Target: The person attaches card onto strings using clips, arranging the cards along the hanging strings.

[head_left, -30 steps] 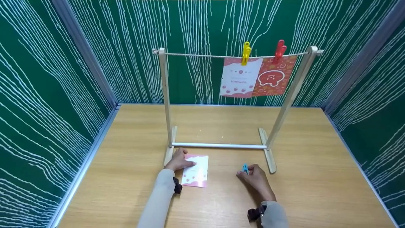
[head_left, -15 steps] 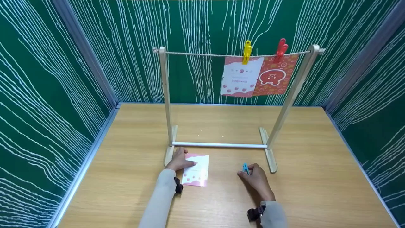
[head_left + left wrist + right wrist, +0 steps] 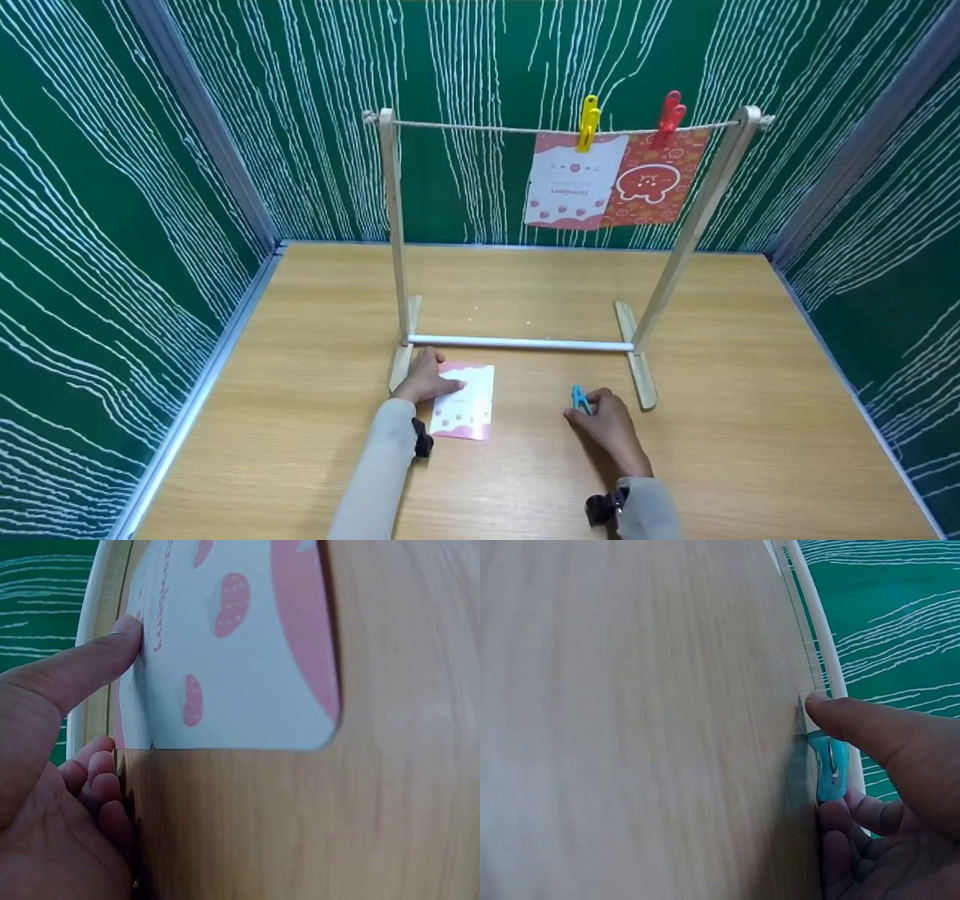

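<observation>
A pink-and-white card [image 3: 463, 412] printed with strawberries lies on the table before the rack's left foot. My left hand [image 3: 426, 379] holds its left edge, the thumb on its face. In the left wrist view, the fingers [image 3: 105, 784] curl beside the edge of the card [image 3: 232, 682]; contact underneath is hidden. Farther right, my right hand [image 3: 607, 420] pinches a blue clothespin [image 3: 580, 400] just above the table. The right wrist view shows this clothespin [image 3: 831, 765] between thumb and fingers, its spring visible.
A wooden rack [image 3: 397, 225] with a rope [image 3: 465, 128] stands behind the hands. A yellow clothespin [image 3: 588, 124] and a red clothespin [image 3: 670, 116] hold a strawberry card [image 3: 574, 184] and a red bear card [image 3: 652, 180]. A white crossbar [image 3: 521, 343] joins the feet.
The blue clothespin has tilted slightly to the left in my right hand. Both hands stay in nearly the same places, and the card has hardly moved.
</observation>
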`<state>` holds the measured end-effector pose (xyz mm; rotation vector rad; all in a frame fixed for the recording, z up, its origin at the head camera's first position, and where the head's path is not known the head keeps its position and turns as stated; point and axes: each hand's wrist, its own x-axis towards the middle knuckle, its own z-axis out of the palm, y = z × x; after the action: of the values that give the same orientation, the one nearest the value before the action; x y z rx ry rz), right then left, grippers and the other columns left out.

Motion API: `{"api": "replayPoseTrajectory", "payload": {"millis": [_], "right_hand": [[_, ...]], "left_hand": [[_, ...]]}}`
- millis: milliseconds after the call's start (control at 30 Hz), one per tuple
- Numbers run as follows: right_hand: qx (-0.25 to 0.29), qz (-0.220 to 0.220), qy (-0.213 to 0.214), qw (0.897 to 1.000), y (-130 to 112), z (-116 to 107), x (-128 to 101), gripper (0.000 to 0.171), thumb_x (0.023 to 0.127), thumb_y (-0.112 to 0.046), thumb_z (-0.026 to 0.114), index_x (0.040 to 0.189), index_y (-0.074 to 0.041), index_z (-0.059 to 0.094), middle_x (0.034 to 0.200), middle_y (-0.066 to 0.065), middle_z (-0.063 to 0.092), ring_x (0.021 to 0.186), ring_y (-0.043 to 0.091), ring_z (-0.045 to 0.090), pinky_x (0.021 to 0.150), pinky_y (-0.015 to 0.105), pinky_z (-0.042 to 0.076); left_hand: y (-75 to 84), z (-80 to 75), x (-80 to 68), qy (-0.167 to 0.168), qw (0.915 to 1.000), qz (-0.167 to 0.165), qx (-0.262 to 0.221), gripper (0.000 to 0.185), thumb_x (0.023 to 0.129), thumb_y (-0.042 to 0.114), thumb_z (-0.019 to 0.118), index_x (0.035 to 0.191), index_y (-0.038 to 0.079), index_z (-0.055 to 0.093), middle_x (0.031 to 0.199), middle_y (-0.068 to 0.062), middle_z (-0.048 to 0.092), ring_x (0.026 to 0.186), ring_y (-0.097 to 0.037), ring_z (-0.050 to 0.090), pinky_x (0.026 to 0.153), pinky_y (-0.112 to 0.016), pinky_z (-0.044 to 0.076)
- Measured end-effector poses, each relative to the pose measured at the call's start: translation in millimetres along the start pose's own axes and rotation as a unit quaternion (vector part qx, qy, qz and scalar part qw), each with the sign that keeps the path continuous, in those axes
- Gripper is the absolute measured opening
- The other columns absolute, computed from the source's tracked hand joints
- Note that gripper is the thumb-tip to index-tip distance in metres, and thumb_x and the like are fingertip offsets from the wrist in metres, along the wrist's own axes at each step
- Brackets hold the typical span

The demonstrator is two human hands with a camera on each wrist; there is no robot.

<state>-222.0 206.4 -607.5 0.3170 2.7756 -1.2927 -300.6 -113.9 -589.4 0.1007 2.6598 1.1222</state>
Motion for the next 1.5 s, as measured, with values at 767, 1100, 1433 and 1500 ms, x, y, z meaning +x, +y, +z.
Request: {"api": "replayPoseTrajectory", "payload": {"millis": [767, 1100, 1433, 1500], "right_hand": [[0.024, 0.005, 0.015, 1.000, 0.2, -3.3, -6.2, 0.030, 0.079, -0.019, 0.075, 0.092, 0.004, 0.059, 0.085, 0.010, 0.056, 0.076, 0.020, 0.052, 0.063, 0.026, 0.041], [0.014, -0.016, 0.010, 1.000, 1.8, -2.2, -5.5, 0.028, 0.080, -0.018, 0.072, 0.096, 0.003, 0.061, 0.088, 0.011, 0.058, 0.077, 0.020, 0.053, 0.065, 0.027, 0.042], [0.016, -0.041, -0.023, 0.999, 0.8, -10.3, -3.7, 0.020, 0.082, -0.013, 0.069, 0.096, 0.002, 0.067, 0.085, 0.008, 0.064, 0.075, 0.017, 0.055, 0.067, 0.028, 0.045], [0.020, -0.049, -0.027, 0.998, 0.6, -12.1, -3.4, 0.021, 0.083, -0.013, 0.069, 0.098, 0.002, 0.067, 0.086, 0.009, 0.065, 0.076, 0.017, 0.056, 0.069, 0.029, 0.047]], "left_hand": [[-2.3, 1.8, 0.4, -0.002, 0.9999, -0.002, -0.016, 0.056, 0.072, 0.023, 0.084, 0.105, 0.005, 0.041, 0.095, -0.005, 0.040, 0.095, -0.022, 0.041, 0.084, -0.032, 0.037], [-6.7, 1.4, 3.3, -0.010, 0.9993, -0.024, -0.029, 0.058, 0.073, 0.022, 0.083, 0.108, 0.007, 0.040, 0.102, -0.008, 0.046, 0.099, -0.023, 0.045, 0.090, -0.035, 0.040], [-8.0, 0.1, 4.9, -0.008, 0.9991, -0.021, -0.036, 0.060, 0.073, 0.022, 0.083, 0.111, 0.006, 0.039, 0.103, -0.011, 0.053, 0.099, -0.025, 0.050, 0.093, -0.039, 0.043], [-7.4, -0.1, 4.8, -0.007, 0.9991, -0.011, -0.041, 0.059, 0.073, 0.021, 0.082, 0.112, 0.005, 0.040, 0.105, -0.013, 0.053, 0.101, -0.026, 0.050, 0.095, -0.040, 0.042]]}}
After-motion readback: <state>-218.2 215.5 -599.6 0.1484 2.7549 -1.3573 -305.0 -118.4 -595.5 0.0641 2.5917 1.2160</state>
